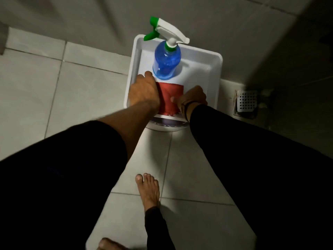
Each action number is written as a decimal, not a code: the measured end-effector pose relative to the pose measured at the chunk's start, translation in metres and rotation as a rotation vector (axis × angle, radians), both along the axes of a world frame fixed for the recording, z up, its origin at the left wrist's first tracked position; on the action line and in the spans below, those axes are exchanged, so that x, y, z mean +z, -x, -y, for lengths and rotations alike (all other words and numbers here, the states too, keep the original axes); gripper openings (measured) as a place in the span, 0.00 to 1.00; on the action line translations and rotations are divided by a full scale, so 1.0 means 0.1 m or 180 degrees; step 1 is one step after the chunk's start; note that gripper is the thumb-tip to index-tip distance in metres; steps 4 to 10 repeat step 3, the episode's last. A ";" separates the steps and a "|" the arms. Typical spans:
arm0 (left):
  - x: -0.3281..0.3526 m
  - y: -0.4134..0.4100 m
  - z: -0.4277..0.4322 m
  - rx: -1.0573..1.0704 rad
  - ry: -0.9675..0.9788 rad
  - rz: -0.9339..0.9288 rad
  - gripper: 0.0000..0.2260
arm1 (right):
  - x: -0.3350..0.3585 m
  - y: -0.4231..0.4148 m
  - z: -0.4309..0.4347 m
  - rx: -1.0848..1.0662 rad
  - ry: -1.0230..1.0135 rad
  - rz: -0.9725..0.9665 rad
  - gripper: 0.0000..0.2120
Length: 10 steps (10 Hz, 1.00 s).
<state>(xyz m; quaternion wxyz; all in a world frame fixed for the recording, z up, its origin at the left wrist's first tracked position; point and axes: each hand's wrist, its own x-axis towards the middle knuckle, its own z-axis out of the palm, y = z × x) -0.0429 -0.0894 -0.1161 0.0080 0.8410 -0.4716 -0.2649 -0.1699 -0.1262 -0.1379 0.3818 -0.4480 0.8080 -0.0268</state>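
Note:
A white tray (214, 69) sits on a white round container (162, 128) on the tiled floor, against the wall. Upright in the tray stands a blue spray bottle (166, 63) with a white and green trigger head. In front of it lies a folded red cloth (170, 95). My left hand (143, 91) reaches into the tray over the cloth's left edge, thumb beside the bottle's base; its fingers are hidden. At the cloth's right edge my right hand (193, 98) pinches the fabric, with the thumb on top.
A floor drain with a white perforated cover (246, 102) lies right of the tray. My bare feet (148, 190) stand on the pale tiles below. Grey walls close the space behind and on the right.

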 end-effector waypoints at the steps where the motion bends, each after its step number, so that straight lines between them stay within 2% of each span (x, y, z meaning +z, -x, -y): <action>1: 0.14 0.05 -0.07 0.0011 0.0070 -0.0106 0.17 | 0.07 0.02 -0.05 -0.0068 -0.0105 -0.0011 0.40; 2: 0.52 -0.05 -0.28 0.0125 0.0350 -0.0323 0.16 | 0.39 -0.14 -0.27 -0.0184 0.0378 0.0161 0.32; 3: 0.92 -0.19 -0.66 0.0052 0.0399 -0.0273 0.16 | 0.82 -0.36 -0.58 -0.0277 0.0644 0.0333 0.24; 10: 0.92 -0.19 -0.66 0.0052 0.0399 -0.0273 0.16 | 0.82 -0.36 -0.58 -0.0277 0.0644 0.0333 0.24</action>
